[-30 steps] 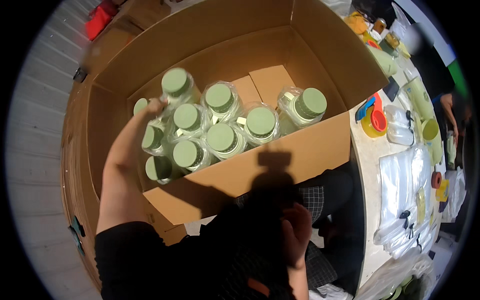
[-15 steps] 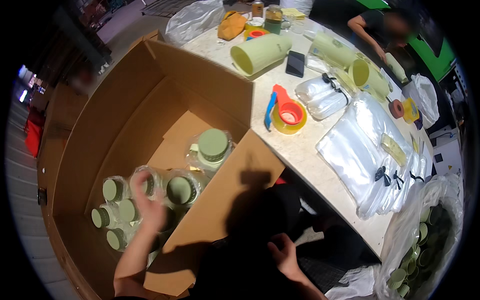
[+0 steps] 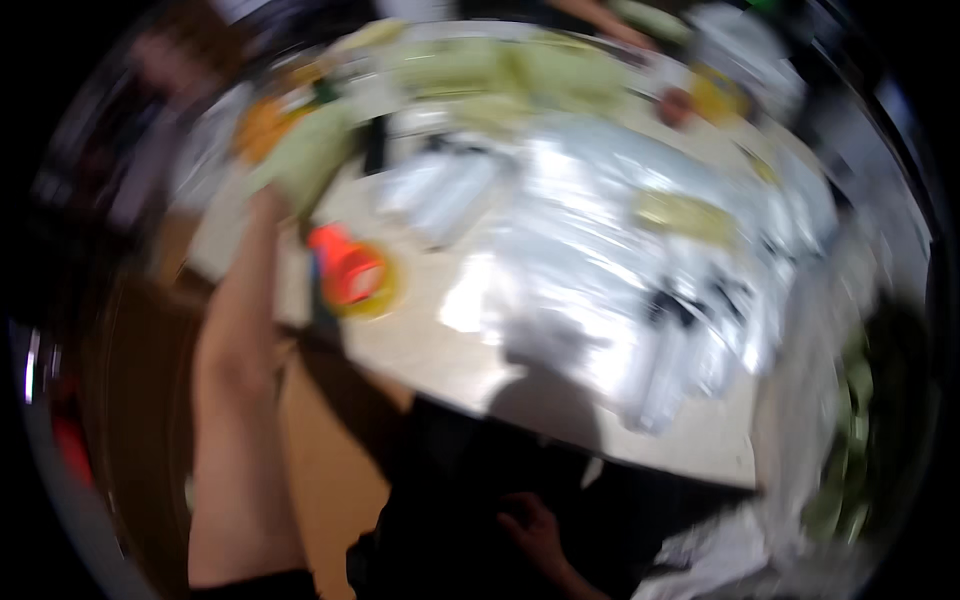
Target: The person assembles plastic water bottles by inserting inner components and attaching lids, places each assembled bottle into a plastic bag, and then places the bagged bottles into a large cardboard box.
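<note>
Pale-green cylinder (image 3: 318, 150) lies near the end of the counter (image 3: 420, 345), probably for easy reach; left hand (image 3: 268, 205) meets it, grasp unclear from blur; right hand (image 3: 533, 530), seemingly empty, bends its fingers loosely.

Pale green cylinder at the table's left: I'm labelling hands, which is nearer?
Left: left hand at the lower end of the cylinder, contact blurred; right hand far below and rightward in view.

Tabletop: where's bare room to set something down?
Tabletop: bare between the yellow tape roll and the clear bags, down to the near edge; also a strip at the near right corner, below the bags. Crowded: middle, under bags; far side, green cylinders; far left, another cylinder at the left hand.
</note>
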`<move>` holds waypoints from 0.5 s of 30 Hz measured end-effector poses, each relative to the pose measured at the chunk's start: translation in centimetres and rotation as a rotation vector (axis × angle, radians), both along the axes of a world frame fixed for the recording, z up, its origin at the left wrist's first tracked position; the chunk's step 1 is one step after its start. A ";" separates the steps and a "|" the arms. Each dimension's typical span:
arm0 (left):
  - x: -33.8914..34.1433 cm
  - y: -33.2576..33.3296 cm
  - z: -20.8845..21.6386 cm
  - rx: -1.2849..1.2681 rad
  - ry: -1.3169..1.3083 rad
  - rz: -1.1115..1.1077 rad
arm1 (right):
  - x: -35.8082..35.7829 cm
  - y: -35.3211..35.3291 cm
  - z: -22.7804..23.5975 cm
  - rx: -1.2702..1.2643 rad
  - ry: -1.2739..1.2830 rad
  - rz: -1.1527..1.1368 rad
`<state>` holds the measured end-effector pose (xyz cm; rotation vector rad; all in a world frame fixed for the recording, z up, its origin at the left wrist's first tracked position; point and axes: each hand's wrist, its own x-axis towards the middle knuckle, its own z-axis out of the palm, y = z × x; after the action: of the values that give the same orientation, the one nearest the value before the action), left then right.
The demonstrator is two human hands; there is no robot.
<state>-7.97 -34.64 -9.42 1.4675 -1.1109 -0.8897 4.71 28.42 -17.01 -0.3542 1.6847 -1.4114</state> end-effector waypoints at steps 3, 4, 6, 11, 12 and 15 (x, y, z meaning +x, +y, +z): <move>3.6 0.0 -1.3 -0.264 -0.241 -0.107 | 0.5 -0.1 0.9 -0.006 -0.136 0.025; 4.2 0.8 -0.7 -0.340 -0.296 -0.101 | 0.2 0.4 0.9 -0.023 -0.094 -0.018; 3.4 4.1 1.8 -0.474 -0.343 -0.135 | -1.2 1.9 1.4 -0.093 0.030 -0.064; 8.3 16.6 8.8 -0.615 0.258 -0.566 | -9.3 12.6 8.3 0.048 1.207 -0.438; 11.1 18.0 10.7 -0.431 0.259 -0.655 | -11.2 15.4 8.9 0.163 1.177 -0.729; 16.5 22.6 11.9 -0.021 0.514 -0.870 | -18.1 25.9 10.9 0.675 1.630 -0.947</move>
<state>8.57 -12.06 2.44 0.6167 -1.3431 -1.7241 -13.40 54.30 -6.10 -0.3121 3.8910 -0.8427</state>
